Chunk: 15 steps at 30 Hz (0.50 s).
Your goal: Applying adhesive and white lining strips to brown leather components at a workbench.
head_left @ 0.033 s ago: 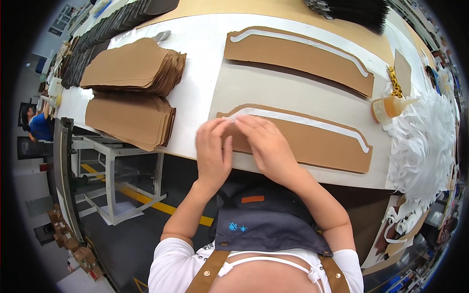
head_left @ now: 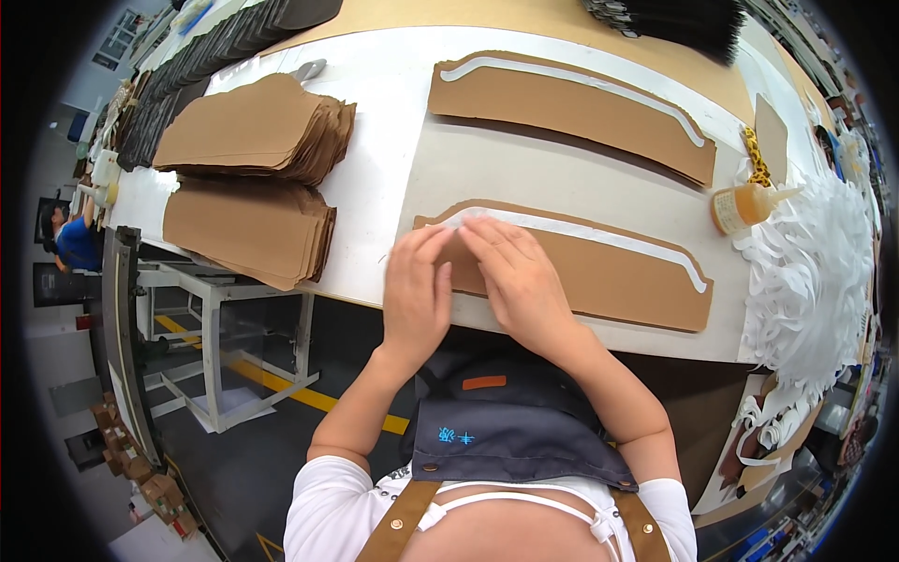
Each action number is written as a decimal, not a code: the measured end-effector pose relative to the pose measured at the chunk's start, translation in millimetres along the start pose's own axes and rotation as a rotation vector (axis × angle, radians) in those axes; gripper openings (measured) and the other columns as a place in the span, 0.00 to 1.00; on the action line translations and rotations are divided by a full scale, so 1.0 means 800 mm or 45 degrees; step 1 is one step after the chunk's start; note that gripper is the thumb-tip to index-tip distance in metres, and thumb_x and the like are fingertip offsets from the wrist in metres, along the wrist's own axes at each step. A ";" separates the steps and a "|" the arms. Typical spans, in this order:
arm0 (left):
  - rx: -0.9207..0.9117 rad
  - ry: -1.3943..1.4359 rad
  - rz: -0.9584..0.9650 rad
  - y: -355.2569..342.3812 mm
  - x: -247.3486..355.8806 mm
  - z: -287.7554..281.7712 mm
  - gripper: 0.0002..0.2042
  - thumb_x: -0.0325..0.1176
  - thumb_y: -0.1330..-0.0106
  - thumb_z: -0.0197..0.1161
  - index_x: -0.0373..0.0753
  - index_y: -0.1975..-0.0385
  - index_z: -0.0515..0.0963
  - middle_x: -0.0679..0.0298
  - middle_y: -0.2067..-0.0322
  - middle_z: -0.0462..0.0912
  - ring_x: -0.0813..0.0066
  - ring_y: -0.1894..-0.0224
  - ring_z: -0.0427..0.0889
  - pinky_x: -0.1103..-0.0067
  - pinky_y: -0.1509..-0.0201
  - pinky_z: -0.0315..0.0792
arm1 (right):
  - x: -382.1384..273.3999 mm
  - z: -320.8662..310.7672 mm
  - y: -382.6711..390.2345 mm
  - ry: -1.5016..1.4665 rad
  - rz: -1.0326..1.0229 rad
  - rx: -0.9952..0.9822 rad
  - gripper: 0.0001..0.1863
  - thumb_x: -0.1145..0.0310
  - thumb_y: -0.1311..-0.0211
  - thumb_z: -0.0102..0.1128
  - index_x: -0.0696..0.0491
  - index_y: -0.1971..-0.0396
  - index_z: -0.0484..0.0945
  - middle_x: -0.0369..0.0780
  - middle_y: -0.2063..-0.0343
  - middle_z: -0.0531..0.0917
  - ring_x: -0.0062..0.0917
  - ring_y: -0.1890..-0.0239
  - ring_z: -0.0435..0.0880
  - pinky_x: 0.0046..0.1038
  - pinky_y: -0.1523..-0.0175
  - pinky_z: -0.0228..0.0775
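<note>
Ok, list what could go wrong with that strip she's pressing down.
1. Both hands, left hand and right hand, press only the white strip's left end, so the rest might set off the brown panel's edge line.
2. The glue bottle lies beside the loose white strips and could foul them.

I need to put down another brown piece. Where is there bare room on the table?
Bare: the grey board between the far brown piece and the near brown piece, and the white strip beside the cardboard stacks. Crowded: the right end, with glue bottle and white strips.
</note>
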<state>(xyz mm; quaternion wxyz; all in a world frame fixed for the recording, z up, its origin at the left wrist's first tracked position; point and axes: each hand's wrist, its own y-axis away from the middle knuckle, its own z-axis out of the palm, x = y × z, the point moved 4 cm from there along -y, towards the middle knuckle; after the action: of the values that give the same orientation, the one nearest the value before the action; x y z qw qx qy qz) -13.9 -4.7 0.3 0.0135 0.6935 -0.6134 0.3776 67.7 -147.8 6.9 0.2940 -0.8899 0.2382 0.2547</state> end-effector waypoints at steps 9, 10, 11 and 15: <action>-0.149 -0.048 0.150 -0.015 0.024 0.039 0.26 0.17 0.32 0.56 0.34 0.32 0.69 0.51 0.35 0.76 0.49 0.32 0.75 0.61 0.27 0.69 | 0.003 0.014 0.009 0.363 -0.014 -0.001 0.27 0.74 0.37 0.58 0.66 0.37 0.74 0.51 0.35 0.78 0.42 0.28 0.73 0.43 0.24 0.62; -0.134 -0.097 0.155 -0.014 0.025 0.041 0.26 0.18 0.31 0.58 0.34 0.32 0.69 0.51 0.35 0.76 0.50 0.32 0.75 0.61 0.27 0.69 | 0.002 0.015 0.010 0.364 -0.007 0.004 0.27 0.74 0.37 0.58 0.66 0.37 0.74 0.51 0.35 0.78 0.42 0.28 0.73 0.43 0.24 0.62; -0.119 -0.147 0.160 -0.014 0.026 0.042 0.26 0.19 0.31 0.59 0.34 0.32 0.69 0.51 0.35 0.76 0.50 0.32 0.75 0.62 0.28 0.69 | 0.001 0.016 0.011 0.388 0.000 0.006 0.28 0.73 0.37 0.57 0.66 0.37 0.74 0.51 0.35 0.77 0.42 0.27 0.72 0.43 0.23 0.61; -0.126 -0.187 0.159 -0.015 0.031 0.045 0.25 0.22 0.30 0.59 0.34 0.31 0.69 0.51 0.35 0.76 0.51 0.32 0.75 0.62 0.27 0.69 | 0.004 0.020 0.015 0.439 0.022 -0.018 0.28 0.70 0.34 0.55 0.66 0.35 0.73 0.52 0.33 0.76 0.41 0.25 0.69 0.42 0.21 0.56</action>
<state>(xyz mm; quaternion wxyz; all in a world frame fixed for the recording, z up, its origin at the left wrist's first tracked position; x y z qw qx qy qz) 13.8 -40.4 -6.7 -0.0207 0.6782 -0.6727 0.2951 58.0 -146.6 -10.9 0.2404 -0.9203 0.2911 0.1026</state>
